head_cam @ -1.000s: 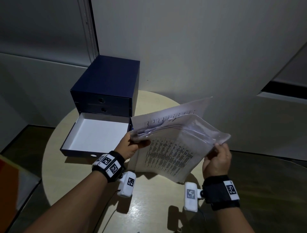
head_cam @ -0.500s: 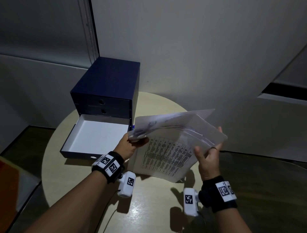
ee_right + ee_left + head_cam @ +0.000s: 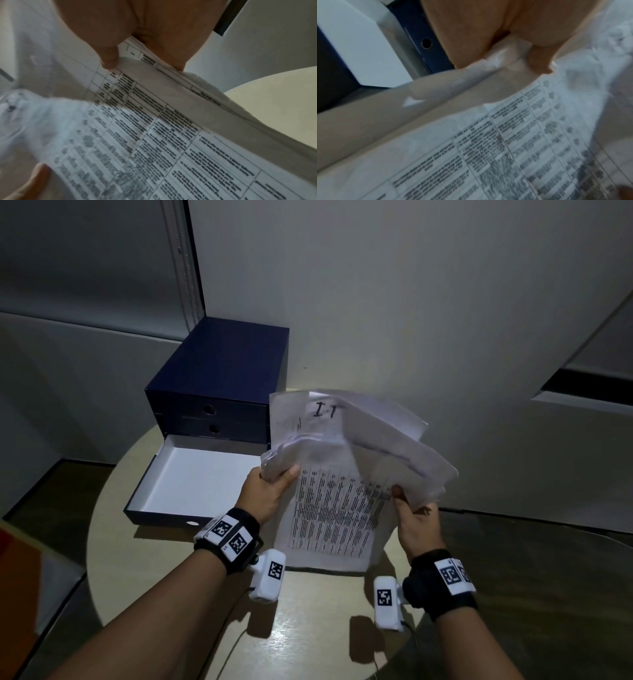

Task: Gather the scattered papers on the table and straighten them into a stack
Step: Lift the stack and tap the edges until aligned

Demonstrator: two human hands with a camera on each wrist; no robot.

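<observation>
Looking down from the head cam, both hands hold a floppy, uneven bunch of papers [image 3: 346, 474] above the round, pale worktop [image 3: 308, 611]: left hand [image 3: 263, 494] pinching the left edge, right hand [image 3: 416, 517] the right. Boxy navy drawer unit [image 3: 219, 392] behind, matte, bottom drawer open. Left wrist cam: thumb and fingers [image 3: 539, 65] clamped on crinkled sheets. Right wrist cam: fingers [image 3: 109, 59] pinching a printed table page.

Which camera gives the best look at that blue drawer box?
The head view: the whole blue drawer box shows, its bottom drawer pulled out. The left wrist view catches only a blurred slice with one finger hole; the right wrist view shows none of it.
</observation>
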